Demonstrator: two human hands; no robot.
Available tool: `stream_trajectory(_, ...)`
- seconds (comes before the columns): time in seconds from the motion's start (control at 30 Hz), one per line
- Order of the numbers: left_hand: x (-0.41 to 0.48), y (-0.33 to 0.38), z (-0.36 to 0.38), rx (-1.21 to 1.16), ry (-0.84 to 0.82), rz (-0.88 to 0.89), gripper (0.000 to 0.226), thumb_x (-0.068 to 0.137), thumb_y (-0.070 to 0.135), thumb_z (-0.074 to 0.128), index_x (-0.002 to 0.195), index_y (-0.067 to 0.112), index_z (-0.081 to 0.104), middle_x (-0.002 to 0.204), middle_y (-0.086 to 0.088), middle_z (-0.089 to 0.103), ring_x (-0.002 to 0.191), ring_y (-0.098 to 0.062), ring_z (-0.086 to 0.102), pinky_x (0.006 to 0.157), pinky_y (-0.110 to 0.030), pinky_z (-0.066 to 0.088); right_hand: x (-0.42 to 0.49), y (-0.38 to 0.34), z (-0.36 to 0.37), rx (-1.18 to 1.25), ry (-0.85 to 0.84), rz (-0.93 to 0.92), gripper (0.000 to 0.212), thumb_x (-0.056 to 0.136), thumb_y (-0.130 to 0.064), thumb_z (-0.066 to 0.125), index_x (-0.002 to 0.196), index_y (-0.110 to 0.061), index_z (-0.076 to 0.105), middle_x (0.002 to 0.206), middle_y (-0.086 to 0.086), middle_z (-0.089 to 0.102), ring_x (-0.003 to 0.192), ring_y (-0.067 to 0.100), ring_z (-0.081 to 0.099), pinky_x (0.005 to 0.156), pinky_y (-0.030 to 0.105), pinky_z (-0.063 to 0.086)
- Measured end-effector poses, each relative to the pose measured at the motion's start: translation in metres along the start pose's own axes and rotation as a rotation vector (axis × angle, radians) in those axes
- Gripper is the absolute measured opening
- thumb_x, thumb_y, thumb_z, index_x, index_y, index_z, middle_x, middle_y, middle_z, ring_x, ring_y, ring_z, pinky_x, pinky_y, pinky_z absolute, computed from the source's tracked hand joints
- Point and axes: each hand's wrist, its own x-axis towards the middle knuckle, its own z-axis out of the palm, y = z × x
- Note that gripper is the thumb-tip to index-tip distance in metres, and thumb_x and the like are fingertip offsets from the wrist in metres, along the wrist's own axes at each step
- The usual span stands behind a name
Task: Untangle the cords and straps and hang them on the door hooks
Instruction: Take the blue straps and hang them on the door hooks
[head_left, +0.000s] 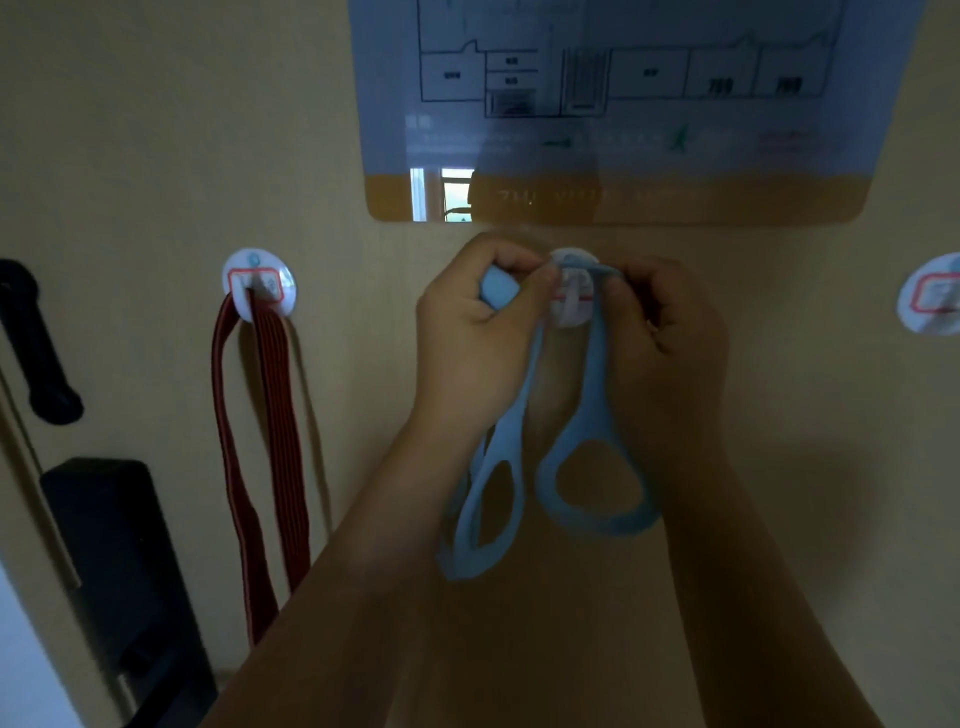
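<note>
A light blue rubbery strap (595, 415) with two loop ends hangs down the beige door between my hands. My left hand (472, 343) pinches its upper part just left of the middle round white hook (571, 296). My right hand (670, 343) pinches the strap at the hook's right side. The strap's top lies over the hook's prong. A red strap (275, 415) hangs from the left hook (258, 283). A third hook (932, 301) sits bare at the right edge.
A floor-plan sign (623, 119) is stuck to the door above the hooks. A black door handle (36, 343) and a black lock body (119, 566) are at the left edge.
</note>
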Motion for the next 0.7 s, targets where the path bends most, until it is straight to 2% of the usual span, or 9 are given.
stream_trajectory(0.13,0.004,-0.008,0.007,-0.053,-0.028,-0.103,0.023,0.083,0.005,0.064,0.067,0.020,0.055,0.066,0.012,0.057,0.061,0.007,0.054,0.061,-0.008,0.042,0.002,0.008,0.002,0.036,-0.084,0.129,0.013,0.087,-0.022,0.045,0.084,-0.018,0.057,0.076,-0.007,0.054,0.070,0.004,0.049,0.066,0.023,0.040)
stream_trajectory(0.27,0.007,-0.013,0.011,-0.022,-0.015,-0.137,0.023,0.080,0.003,0.064,0.065,0.018,0.055,0.065,0.011,0.056,0.058,0.006,0.053,0.058,-0.007,0.040,-0.002,0.009,0.002,0.071,-0.100,0.215,0.022,0.087,-0.020,0.046,0.066,-0.029,0.048,0.063,-0.013,0.047,0.058,-0.003,0.043,0.057,0.015,0.035)
stream_trajectory(0.37,0.014,-0.012,0.014,0.048,0.020,-0.141,0.026,0.074,0.005,0.065,0.060,0.025,0.055,0.063,0.014,0.057,0.056,0.005,0.053,0.055,-0.008,0.040,0.000,0.008,0.001,0.023,-0.076,0.221,0.024,0.086,-0.018,0.045,0.062,-0.024,0.044,0.058,-0.010,0.043,0.053,-0.002,0.041,0.052,0.014,0.032)
stream_trajectory(0.47,0.012,-0.012,0.011,0.206,-0.035,-0.083,0.019,0.075,0.016,0.065,0.064,0.028,0.056,0.067,0.018,0.058,0.062,0.004,0.054,0.060,-0.010,0.044,0.000,0.008,-0.002,-0.052,-0.100,0.188,0.021,0.088,-0.012,0.048,0.067,-0.013,0.049,0.057,-0.008,0.041,0.054,-0.002,0.041,0.052,0.014,0.031)
stream_trajectory(0.57,-0.010,-0.016,0.003,0.233,-0.014,0.020,0.002,0.077,0.020,0.067,0.078,0.018,0.066,0.075,0.015,0.060,0.070,0.005,0.056,0.068,-0.005,0.041,-0.014,0.011,-0.006,-0.119,-0.114,0.108,0.015,0.085,-0.021,0.048,0.076,-0.013,0.057,0.064,-0.010,0.046,0.063,0.004,0.043,0.056,0.013,0.031)
stream_trajectory(0.63,-0.032,-0.020,0.001,0.207,0.026,0.052,0.014,0.078,0.021,0.068,0.090,0.014,0.068,0.085,0.006,0.060,0.078,0.002,0.056,0.076,-0.005,0.040,-0.028,0.014,-0.008,-0.207,-0.086,0.040,0.019,0.085,-0.022,0.050,0.086,-0.010,0.064,0.074,-0.005,0.052,0.068,0.009,0.048,0.059,0.015,0.029)
stream_trajectory(0.7,-0.058,-0.025,-0.002,0.175,0.056,0.012,0.014,0.079,0.027,0.065,0.093,0.024,0.063,0.087,0.007,0.059,0.082,0.002,0.056,0.079,-0.008,0.041,-0.045,0.014,-0.011,-0.288,-0.049,-0.035,0.026,0.085,-0.023,0.051,0.096,-0.006,0.066,0.082,0.006,0.059,0.077,0.020,0.056,0.067,0.020,0.035)
